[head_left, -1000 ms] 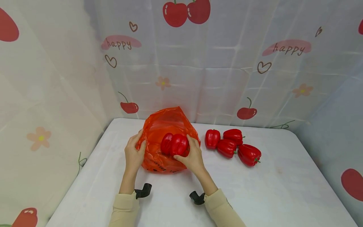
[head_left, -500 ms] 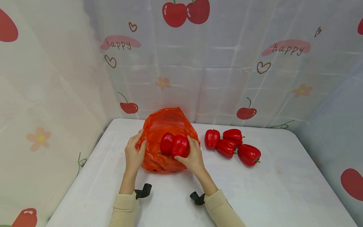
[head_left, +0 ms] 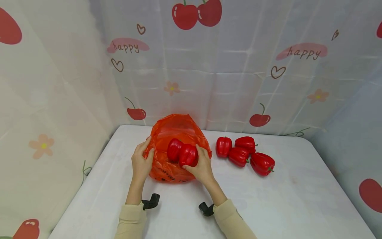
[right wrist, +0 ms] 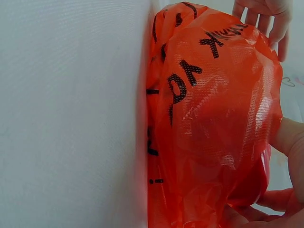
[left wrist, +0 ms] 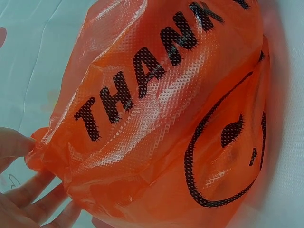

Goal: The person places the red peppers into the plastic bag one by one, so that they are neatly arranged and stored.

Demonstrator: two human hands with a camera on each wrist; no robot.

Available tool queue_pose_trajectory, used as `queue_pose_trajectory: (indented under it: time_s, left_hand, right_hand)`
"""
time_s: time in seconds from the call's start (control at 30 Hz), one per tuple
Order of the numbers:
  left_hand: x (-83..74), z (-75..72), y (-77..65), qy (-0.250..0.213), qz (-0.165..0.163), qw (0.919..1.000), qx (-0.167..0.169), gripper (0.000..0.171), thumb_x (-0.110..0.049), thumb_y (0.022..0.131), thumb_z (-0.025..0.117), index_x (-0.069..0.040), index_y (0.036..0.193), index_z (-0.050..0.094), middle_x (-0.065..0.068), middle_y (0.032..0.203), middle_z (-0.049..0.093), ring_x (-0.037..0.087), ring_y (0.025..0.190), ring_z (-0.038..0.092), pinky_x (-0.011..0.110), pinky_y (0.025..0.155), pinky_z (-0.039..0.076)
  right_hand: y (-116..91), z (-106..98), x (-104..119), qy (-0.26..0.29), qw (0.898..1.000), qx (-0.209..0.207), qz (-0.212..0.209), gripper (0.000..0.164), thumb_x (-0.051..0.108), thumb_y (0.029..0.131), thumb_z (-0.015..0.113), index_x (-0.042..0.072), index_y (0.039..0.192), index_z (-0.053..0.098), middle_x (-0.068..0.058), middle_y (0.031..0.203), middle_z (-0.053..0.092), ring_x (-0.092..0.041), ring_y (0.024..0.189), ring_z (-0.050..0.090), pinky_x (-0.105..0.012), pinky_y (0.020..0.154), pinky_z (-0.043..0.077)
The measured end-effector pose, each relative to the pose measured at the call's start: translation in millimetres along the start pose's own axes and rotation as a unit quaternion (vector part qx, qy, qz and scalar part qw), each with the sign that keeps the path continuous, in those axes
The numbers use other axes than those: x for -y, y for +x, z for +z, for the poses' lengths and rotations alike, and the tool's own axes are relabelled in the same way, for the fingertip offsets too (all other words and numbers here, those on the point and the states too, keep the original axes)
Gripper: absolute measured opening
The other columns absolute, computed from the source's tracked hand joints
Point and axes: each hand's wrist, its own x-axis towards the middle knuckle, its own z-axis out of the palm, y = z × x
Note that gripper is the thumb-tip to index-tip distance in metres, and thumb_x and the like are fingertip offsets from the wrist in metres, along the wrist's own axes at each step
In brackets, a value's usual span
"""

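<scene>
An orange-red plastic bag [head_left: 174, 127] stands with its mouth open toward me, black "THANK YOU" lettering on its front. My left hand [head_left: 142, 161] pinches the bag's left rim; the left wrist view shows thumb and fingers of that hand [left wrist: 31, 197] on the gathered film. In my right hand [head_left: 203, 165] is a red bell pepper [head_left: 188, 155], gripped between thumb and fingers inside the mouth. Against it, to the left, lies another red bell pepper [head_left: 174, 149] in the bag. The right wrist view shows the held pepper [right wrist: 256, 183] partly behind the film.
Right of the bag, several red bell peppers [head_left: 238, 156] lie grouped on the white table [head_left: 298, 199]. A printed curtain [head_left: 226, 83] rises behind the table's far edge and along both sides. A dark wrist mount sits on each forearm.
My right hand has shifted slightly left with its bell pepper. The other pepper in the bag has also moved a little left. My left hand has held its place on the rim.
</scene>
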Motion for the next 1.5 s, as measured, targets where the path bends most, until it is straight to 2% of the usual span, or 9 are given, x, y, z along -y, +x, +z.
queue_pose_trajectory:
  time_s: [0.43, 0.6, 0.87, 1.27, 1.5]
  left_hand:
    - [-1.1, 1.4, -1.2, 0.001, -0.002, 1.0, 0.004, 0.047, -0.003, 0.095, 0.057, -0.014, 0.141, 0.054, 0.017, 0.131, 0.057, 0.033, 0.125, 0.053, 0.052, 0.105, 0.046]
    - [-1.3, 1.3, -1.0, 0.0, 0.004, 1.0, -0.001, 0.047, -0.002, 0.094, 0.058, -0.013, 0.14, 0.055, 0.018, 0.13, 0.058, 0.034, 0.124, 0.053, 0.052, 0.104, 0.046]
    - [-0.6, 2.4, -0.8, -0.001, 0.016, 0.9999, -0.005, 0.047, -0.001, 0.094, 0.058, -0.012, 0.139, 0.056, 0.019, 0.128, 0.058, 0.035, 0.123, 0.054, 0.053, 0.104, 0.047]
    - [-2.9, 1.5, -1.6, 0.0, 0.001, 1.0, 0.002, 0.047, -0.002, 0.094, 0.057, -0.013, 0.14, 0.055, 0.019, 0.128, 0.058, 0.034, 0.123, 0.053, 0.052, 0.104, 0.047]
    - [-1.2, 1.7, -1.4, 0.001, 0.014, 0.9999, -0.004, 0.047, -0.001, 0.093, 0.058, -0.011, 0.139, 0.056, 0.02, 0.126, 0.058, 0.035, 0.121, 0.054, 0.053, 0.103, 0.047]
  right_hand:
    - [7.4, 12.1, -5.7, -0.01, 1.0, 0.01, -0.004, 0.091, 0.019, 0.074, 0.085, 0.002, 0.149, 0.036, -0.018, 0.143, 0.043, -0.036, 0.132, 0.042, -0.058, 0.101, 0.047]
    - [11.3, 17.6, -5.8, -0.02, 1.0, 0.017, 0.003, 0.092, 0.02, 0.074, 0.085, 0.004, 0.15, 0.035, -0.017, 0.144, 0.042, -0.036, 0.133, 0.043, -0.056, 0.103, 0.046]
    - [14.2, 24.9, -6.0, -0.021, 1.0, 0.015, -0.01, 0.092, 0.02, 0.073, 0.086, 0.001, 0.148, 0.037, -0.021, 0.142, 0.043, -0.04, 0.129, 0.045, -0.057, 0.103, 0.046]
    - [16.2, 33.2, -8.2, -0.032, 0.999, 0.024, -0.008, 0.091, 0.02, 0.074, 0.085, -0.001, 0.148, 0.036, -0.021, 0.141, 0.043, -0.039, 0.128, 0.046, -0.055, 0.106, 0.044]
    - [17.0, 33.7, -7.9, -0.028, 0.999, 0.03, -0.008, 0.092, 0.022, 0.075, 0.085, 0.0, 0.149, 0.034, -0.021, 0.14, 0.042, -0.039, 0.128, 0.046, -0.056, 0.105, 0.045]
